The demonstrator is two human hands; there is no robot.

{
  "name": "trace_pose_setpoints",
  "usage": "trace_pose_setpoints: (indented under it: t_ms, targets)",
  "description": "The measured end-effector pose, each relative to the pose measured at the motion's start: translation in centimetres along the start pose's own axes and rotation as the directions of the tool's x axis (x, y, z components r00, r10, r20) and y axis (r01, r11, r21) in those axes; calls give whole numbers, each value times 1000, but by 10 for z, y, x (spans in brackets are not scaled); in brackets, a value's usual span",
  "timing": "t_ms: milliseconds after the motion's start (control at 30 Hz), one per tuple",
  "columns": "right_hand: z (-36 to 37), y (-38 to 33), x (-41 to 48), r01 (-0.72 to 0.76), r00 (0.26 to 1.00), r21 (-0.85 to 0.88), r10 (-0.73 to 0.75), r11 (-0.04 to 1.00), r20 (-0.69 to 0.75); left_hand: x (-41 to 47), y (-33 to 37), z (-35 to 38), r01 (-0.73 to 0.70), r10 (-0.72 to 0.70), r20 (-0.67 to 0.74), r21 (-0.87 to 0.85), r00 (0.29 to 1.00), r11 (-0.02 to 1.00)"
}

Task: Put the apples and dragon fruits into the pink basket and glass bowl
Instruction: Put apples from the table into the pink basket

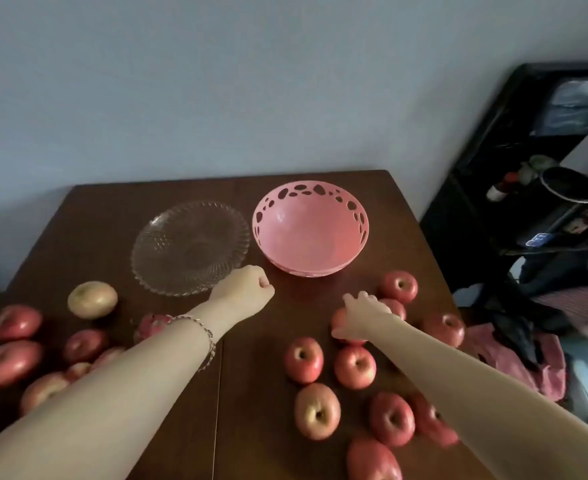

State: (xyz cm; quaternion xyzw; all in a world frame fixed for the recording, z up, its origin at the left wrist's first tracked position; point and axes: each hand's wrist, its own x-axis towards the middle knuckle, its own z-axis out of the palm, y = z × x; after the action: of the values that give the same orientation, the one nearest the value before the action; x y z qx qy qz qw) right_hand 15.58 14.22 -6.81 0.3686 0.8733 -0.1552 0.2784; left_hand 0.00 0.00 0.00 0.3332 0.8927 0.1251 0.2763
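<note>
Red apples crowd the near edge of the dark wooden table (pixel 285 209): one cluster (pixel 354 393) on the right under the right forearm, another cluster (pixel 19 355) on the left beside the left forearm, which wears a thin bracelet (pixel 206 336). Further in, the right hand (pixel 361 315) lies over the top of one apple (pixel 338 320), fingers spread and curved down its sides; whether they have closed firmly on it I cannot tell, since the hand hides most of the fruit. A good grasp here means wrapping thumb and fingers well below the apple's widest part before lifting, then rising straight up so the neighbours just beside it, such as the upright apple (pixel 399 285) beyond, are not nudged and sent rolling. A pinkish-red fruit (pixel 152 325), perhaps a dragon fruit, peeks out behind the left wrist, and a pale yellow-green fruit (pixel 92 299) sits apart to its left. The left hand (pixel 247 289) is curled into a loose fist holding nothing visible, hovering near the rim of the glass bowl (pixel 168 244). Farthest back, the pink basket (pixel 320 254) stands empty just right of the glass bowl, also empty. Lower the apple into the basket rather than drop it, as the light plastic could skid.
</note>
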Motion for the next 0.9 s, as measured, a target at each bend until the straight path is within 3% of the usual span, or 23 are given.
trace_pose_setpoints:
  t_ms: [100, 133, 200, 300, 433, 567, 700, 800, 900]
  targets:
    - [11, -6, 17, -27, 999, -171, 35, 985, 42, 21, 6, 11, 93, -84, 43, -307, 996, 947]
    - [13, -8, 18, -27, 999, -186, 34, 982, 35, 26, 9, 13, 170, -149, 83, -451, 985, 876]
    - [15, -9, 26, -19, 1000, -182, 23, 983, 16, 45, 18, 17, 332, -268, 203, -692, 942, 641]
    - [10, -7, 22, -26, 999, -62, 24, 998, -42, 75, 22, 25, 453, -352, 325, -804, 878, 385]
    - [-14, 2, 8, 0, 995, 237, 24, 972, -98, 109, 24, 39, 508, -370, 406, -828, 836, 239]
    - [-44, 13, -14, 52, 986, 409, 18, 911, -165, 115, 24, 43, 437, -404, 316, -863, 858, 254]
    - [-74, 11, -39, 202, 915, 446, -6, 872, -403, 99, 12, 23, 345, -402, 201, -880, 894, 328]
    - [-99, -8, -61, 345, 809, 457, -13, 820, -587, 71, -14, -7, 218, -310, 54, -822, 949, 525]
    - [-116, -41, -73, 426, 778, 453, -61, 784, -625, 28, -38, -37, 129, -264, -84, -709, 961, 694]
